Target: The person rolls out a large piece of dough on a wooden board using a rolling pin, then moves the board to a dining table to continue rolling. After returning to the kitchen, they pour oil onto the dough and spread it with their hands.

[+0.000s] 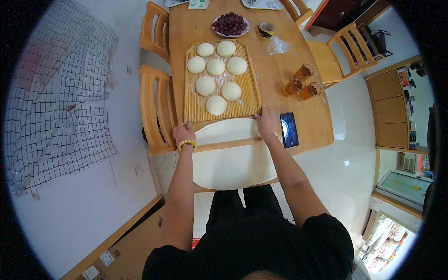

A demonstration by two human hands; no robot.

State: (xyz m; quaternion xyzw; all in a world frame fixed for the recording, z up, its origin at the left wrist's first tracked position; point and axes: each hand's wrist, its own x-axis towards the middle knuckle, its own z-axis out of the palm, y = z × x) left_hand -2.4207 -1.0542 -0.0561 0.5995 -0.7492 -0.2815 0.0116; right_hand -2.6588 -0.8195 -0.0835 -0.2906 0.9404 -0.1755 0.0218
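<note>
A slatted bamboo tray (250, 94) lies on the wooden table, bearing several round white dough buns (216, 67) spaced apart. My left hand (184, 133), with a yellow bead bracelet at the wrist, grips the tray's near left corner. At the near right corner my right hand (267, 123) has its fingers on the tray edge. Between my forearms a wide, thin sheet of rolled dough (232, 166) spreads to the table's front edge. Across that sheet rests a long wooden rolling pin (227, 144), which neither hand holds.
A phone (289, 130) lies right of my right hand. Beyond it stand three glasses of amber drink (294, 86). Behind the tray are a plate of grapes (230, 24) and a tape roll (266, 29). Wooden chairs (157, 108) line the table's left side.
</note>
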